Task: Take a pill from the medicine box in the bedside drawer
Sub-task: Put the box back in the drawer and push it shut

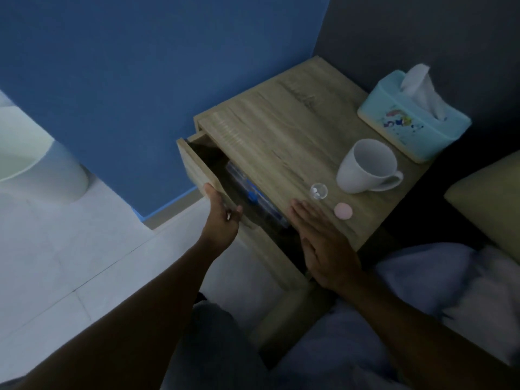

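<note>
The wooden bedside table's top drawer stands pulled partway out. Inside it lies a clear plastic medicine box with a blue latch, partly hidden under the tabletop. My left hand grips the drawer's front panel, with my fingers over its top edge. My right hand lies flat and open on the tabletop's near corner, holding nothing. A small clear container with white bits inside and a pink round lid sit on the tabletop just beyond my right fingertips.
A white mug and a teal tissue box stand on the bedside table. A bed with pale bedding and a pillow is at the right. The blue wall is behind, tiled floor at left.
</note>
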